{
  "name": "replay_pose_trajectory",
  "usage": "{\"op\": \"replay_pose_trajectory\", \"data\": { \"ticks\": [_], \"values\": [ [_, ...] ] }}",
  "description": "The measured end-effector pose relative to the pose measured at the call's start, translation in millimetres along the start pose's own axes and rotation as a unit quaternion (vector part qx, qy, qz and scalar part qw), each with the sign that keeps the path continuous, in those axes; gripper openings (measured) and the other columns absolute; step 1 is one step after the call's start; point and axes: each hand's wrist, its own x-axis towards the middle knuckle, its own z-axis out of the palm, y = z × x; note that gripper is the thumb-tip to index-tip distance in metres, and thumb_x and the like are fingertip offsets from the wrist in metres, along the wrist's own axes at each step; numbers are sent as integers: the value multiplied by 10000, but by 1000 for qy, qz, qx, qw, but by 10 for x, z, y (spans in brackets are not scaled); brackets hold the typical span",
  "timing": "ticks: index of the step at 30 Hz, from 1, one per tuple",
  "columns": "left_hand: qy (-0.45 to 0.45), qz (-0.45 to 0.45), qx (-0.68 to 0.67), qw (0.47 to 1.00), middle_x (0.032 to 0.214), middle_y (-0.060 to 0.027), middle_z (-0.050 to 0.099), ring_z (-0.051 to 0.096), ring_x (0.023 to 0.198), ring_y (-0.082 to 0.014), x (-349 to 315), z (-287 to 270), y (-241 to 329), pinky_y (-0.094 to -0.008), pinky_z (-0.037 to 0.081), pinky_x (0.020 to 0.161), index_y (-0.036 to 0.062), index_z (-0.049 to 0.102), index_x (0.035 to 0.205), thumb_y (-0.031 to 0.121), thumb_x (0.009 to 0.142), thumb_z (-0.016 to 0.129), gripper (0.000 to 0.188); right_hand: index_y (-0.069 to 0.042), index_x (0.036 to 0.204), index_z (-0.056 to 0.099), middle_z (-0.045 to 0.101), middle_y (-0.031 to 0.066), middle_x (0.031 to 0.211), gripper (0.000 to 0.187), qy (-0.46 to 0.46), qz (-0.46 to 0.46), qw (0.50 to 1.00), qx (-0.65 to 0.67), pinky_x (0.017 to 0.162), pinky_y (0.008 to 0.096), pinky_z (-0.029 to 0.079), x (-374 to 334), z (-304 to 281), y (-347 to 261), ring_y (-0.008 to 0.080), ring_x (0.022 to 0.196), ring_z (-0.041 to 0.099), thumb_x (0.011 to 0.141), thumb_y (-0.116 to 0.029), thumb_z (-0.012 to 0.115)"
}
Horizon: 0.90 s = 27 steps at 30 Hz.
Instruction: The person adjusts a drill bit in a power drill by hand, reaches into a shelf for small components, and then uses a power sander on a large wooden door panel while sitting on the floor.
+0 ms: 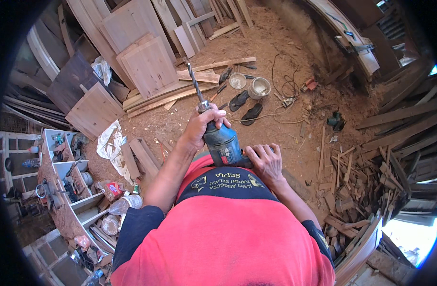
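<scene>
A blue power drill is held close in front of my torso, its long spiral drill bit pointing away and slightly left. My left hand is closed around the front of the drill, just behind the metal chuck. At the drill's right end, my right hand has its fingers bent over the dark handle; part of that grip is hidden beneath the hand. The bit's tip touches nothing that I can see.
Wooden panels and planks lean at the far left. On the sawdust-strewn floor are sandals, a bucket and a loose cable. A cluttered white shelf unit stands left; scrap wood is piled right.
</scene>
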Motion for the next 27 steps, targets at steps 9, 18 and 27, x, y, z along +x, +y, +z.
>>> {"op": "replay_pose_trajectory", "data": {
  "ticks": [9, 18, 27],
  "values": [
    [13, 0, -3, 1000, 622, -48, 553, 685, 720, -248, -7, 2, 12, -362, 531, 731, 103, 533, 646, 132, 853, 685, 259, -181, 1116, 639, 612, 6, 865, 222, 15, -3, 999, -34, 844, 424, 429, 1, -47, -47, 192, 809, 617, 915, -266, 596],
    [-16, -47, -50, 998, 634, -24, 514, 651, 743, -236, 193, 4, -144, -398, 544, 786, 141, 490, 702, 131, 907, 638, 253, -191, 1072, 654, 630, 10, 801, 199, 26, 3, 1000, -16, 781, 421, 450, -76, -22, 89, 199, 763, 640, 914, -298, 599],
    [-17, -147, -49, 988, 626, -31, 485, 611, 702, -232, 706, 368, -395, -392, 529, 814, 125, 482, 685, 104, 902, 623, 260, -197, 1065, 638, 613, -1, 763, 188, 38, 80, 996, -30, 739, 387, 460, -335, 10, 379, 177, 723, 651, 900, -277, 601]
  ]
}}
